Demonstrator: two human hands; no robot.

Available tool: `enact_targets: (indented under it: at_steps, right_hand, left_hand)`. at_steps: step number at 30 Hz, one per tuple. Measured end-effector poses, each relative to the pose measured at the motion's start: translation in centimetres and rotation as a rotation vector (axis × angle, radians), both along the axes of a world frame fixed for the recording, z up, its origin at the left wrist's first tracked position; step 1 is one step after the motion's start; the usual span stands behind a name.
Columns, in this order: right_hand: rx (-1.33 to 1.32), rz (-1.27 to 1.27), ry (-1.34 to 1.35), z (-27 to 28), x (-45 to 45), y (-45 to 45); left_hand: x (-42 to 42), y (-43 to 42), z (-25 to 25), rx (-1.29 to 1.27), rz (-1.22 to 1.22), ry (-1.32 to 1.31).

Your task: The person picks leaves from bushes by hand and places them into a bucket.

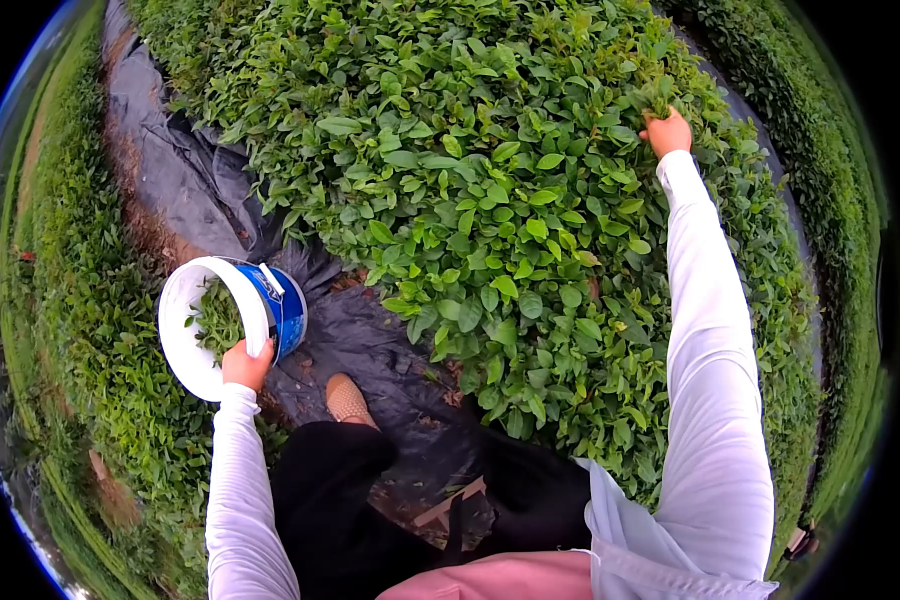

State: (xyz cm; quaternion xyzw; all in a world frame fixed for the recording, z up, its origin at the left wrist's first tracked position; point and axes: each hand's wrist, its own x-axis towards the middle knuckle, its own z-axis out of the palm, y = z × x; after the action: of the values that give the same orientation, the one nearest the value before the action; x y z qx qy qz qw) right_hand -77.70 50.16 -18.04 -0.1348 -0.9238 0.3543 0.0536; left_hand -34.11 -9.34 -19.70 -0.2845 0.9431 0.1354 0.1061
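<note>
My left hand (248, 366) grips the rim of a white bucket (183, 345) with a blue label, its mouth tilted toward me. Inside the bucket lie loose green leaves (218, 322). On the right, my outstretched right hand (667, 132) is closed at the far side of a dense leafy tea bush (490, 190). A small bunch of leafy shoots (656, 97) sticks out from its fingers. Whether these shoots are still attached to the bush cannot be seen.
Black plastic sheeting (370, 335) covers the ground along the bush, with bare soil (175, 240) at its edge. My shoe (348, 398) stands on the sheeting. Further rows of bushes run along the left (100, 350) and right (820, 130).
</note>
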Motion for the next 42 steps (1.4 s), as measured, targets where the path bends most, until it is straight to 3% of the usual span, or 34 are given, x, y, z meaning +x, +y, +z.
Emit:
enact_targets:
  at_steps: [2,4,5,6,9,12,15,17,19,21,23,25,27,28,31,33,34,35,36,39,42]
  right_hand:
    - [-0.712,-0.177,-0.256,-0.7,4.0,-1.6]
    - [-0.740,-0.025,-0.427,-0.5,10.5,-2.4]
    - [-0.944,-0.128,-0.514,0.0,12.2,-1.1]
    - [-1.068,-0.149,-0.425,0.2,13.8,0.4]
    - [-1.102,-0.152,-0.274,2.8,16.1,2.8]
    - [-1.063,-0.315,-0.035,3.7,13.8,5.7]
    - [-0.917,-0.434,0.157,2.0,9.4,9.0]
    - [-0.623,-0.410,0.285,0.9,6.5,9.9]
    - [-0.166,-0.320,0.193,-0.9,3.0,12.4]
    - [0.184,-0.327,0.036,1.8,1.9,10.1]
    - [0.407,-0.375,0.017,1.0,-0.7,10.9]
    - [0.464,-0.339,-0.081,1.2,-2.0,10.9]
    - [0.453,-0.307,-0.063,-2.9,-4.9,15.1]
    - [0.356,-0.221,-0.027,-3.2,-4.9,15.1]
    - [-0.542,-0.437,0.120,-4.6,-1.9,13.3]
    - [-0.894,-0.399,-0.049,-5.3,2.6,11.2]
    - [-1.006,-0.172,-0.145,-3.8,7.2,8.0]
    - [-1.090,-0.153,-0.242,-2.7,12.2,5.4]
    - [-1.132,0.034,-0.212,0.7,17.4,0.4]
    - [-0.964,0.125,-0.492,2.6,26.9,-1.8]
    - [-0.972,0.021,-0.272,2.6,27.2,2.8]
  left_hand:
    - [-0.1,0.3,0.4,-0.001,-0.013,0.002]
    - [-0.3,0.2,0.3,-0.008,-0.019,0.012]
    - [-0.1,0.0,0.0,-0.013,-0.020,0.014]
    - [0.1,-0.2,-0.1,-0.019,-0.025,0.014]
    - [0.1,0.0,-0.1,0.002,-0.003,0.025]
    - [0.0,0.2,-0.1,0.013,-0.019,0.054]
    - [0.2,-0.2,-0.5,-0.017,-0.035,0.051]
    - [0.2,-0.1,-0.4,-0.025,-0.040,0.048]
    - [0.4,-0.6,-1.1,-0.033,-0.042,0.075]
    - [0.5,-0.5,-1.2,-0.033,-0.037,0.080]
    - [0.2,-0.1,-0.7,-0.027,-0.026,0.064]
    - [0.2,-0.2,-1.0,-0.004,0.004,0.076]
    - [0.5,-0.5,-1.4,0.001,0.014,0.074]
    - [0.5,-0.7,-1.6,-0.004,0.012,0.070]
    - [0.6,-1.0,-1.6,-0.018,0.004,0.062]
    - [0.3,-0.4,-1.2,-0.012,0.004,0.077]
    - [0.2,-0.3,-1.3,-0.029,-0.014,0.077]
    - [0.4,-0.5,-1.4,-0.051,-0.031,0.072]
    - [0.5,-0.7,-1.4,-0.075,-0.049,0.063]
    - [0.7,-0.8,-1.6,-0.084,-0.015,0.041]
    - [0.7,-0.8,-1.5,-0.065,0.004,0.042]
